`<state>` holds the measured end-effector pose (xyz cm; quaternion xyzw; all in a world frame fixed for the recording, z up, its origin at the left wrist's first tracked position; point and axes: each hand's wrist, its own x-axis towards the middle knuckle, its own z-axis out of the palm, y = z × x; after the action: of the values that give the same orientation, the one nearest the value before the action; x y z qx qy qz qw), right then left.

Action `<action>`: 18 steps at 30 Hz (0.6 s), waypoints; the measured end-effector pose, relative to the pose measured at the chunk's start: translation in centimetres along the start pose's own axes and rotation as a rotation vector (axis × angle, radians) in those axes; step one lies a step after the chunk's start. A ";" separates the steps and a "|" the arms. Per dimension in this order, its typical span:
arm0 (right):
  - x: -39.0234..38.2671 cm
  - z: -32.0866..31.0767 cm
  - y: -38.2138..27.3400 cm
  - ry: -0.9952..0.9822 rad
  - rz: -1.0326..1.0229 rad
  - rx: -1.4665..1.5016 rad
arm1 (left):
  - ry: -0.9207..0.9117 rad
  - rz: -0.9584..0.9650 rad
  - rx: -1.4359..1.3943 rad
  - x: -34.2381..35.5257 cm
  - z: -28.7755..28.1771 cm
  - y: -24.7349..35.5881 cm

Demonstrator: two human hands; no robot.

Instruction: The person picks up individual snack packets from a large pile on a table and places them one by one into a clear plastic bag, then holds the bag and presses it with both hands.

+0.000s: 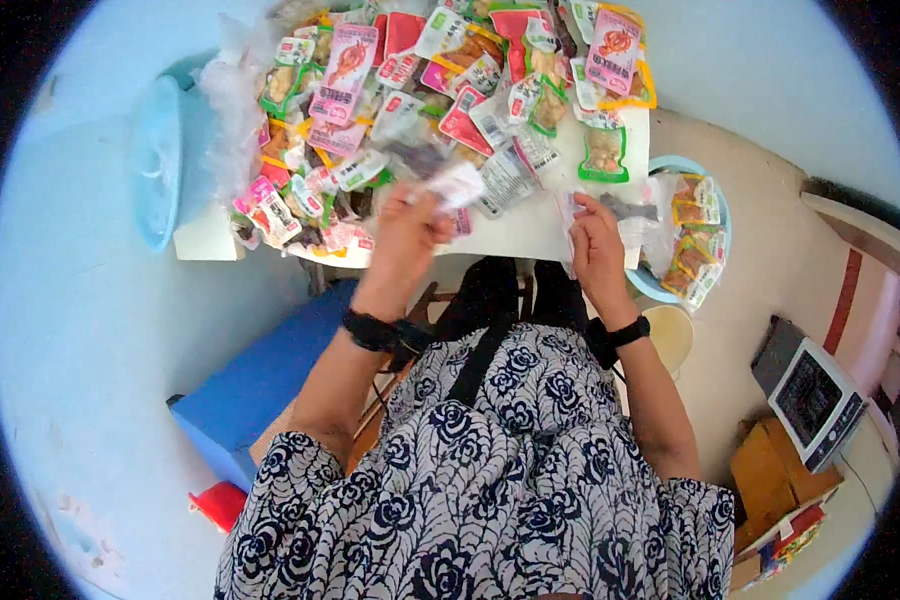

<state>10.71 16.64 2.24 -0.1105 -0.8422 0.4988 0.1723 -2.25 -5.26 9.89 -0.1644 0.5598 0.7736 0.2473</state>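
My left hand (pixel 405 240) is closed on a small snack packet (pixel 457 187), white with a dark part, smeared by motion, above the near edge of the table (pixel 520 235). My right hand (pixel 598 245), at the table's right front corner, pinches the edge of a clear plastic bag (pixel 567 210); a dark patch (pixel 630 210) shows beside the fingers. Ahead of both hands lies a heap of small vacuum-packed snack packets (pixel 400 110) in pink, red, green and orange. A packet with a grey printed back (pixel 510 180) lies between my hands.
Right of the table, a light blue basin (pixel 727 225) holds several packets and clear plastic. Another blue basin (pixel 155 165) and crumpled clear film (pixel 232 110) are at the left. A blue box (pixel 270 370) stands below left. A scale-like device (pixel 820 400) sits on cardboard boxes (pixel 775 470) at lower right.
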 end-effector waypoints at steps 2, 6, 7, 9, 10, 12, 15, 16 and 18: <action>0.2 -0.1 -0.1 0.010 -0.013 -0.007 | -0.178 -0.138 -0.129 -1.2 1.0 -4.1; 0.3 -0.2 -0.1 -0.033 0.063 0.023 | -0.229 -0.203 -0.183 -1.5 1.7 -9.7; 0.3 -0.1 -0.1 -0.036 0.059 0.032 | -0.253 -0.194 -0.181 -0.6 2.0 -10.1; 0.5 0.0 0.1 -0.039 0.046 0.057 | -0.287 -0.278 -0.163 0.7 2.4 -10.4; 0.5 0.2 0.0 -0.024 0.021 0.045 | -0.298 -0.371 -0.146 1.2 2.5 -10.2; 0.5 0.4 0.4 -0.029 0.015 0.052 | -0.347 -0.537 0.066 1.3 2.6 -9.1; 0.7 0.9 1.0 -0.024 -0.008 0.036 | -0.360 -0.557 0.710 1.4 2.0 -5.9; 0.7 1.0 1.0 -0.020 -0.016 0.026 | -0.207 -0.413 0.970 1.3 2.5 -4.9; 0.6 0.9 0.6 -0.007 -0.011 -0.013 | -0.102 0.027 1.528 2.3 1.0 -4.4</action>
<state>9.79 16.46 1.44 -0.1051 -0.8468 0.4925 0.1713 -1.62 -2.76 5.60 0.0950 0.9291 0.1809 0.3082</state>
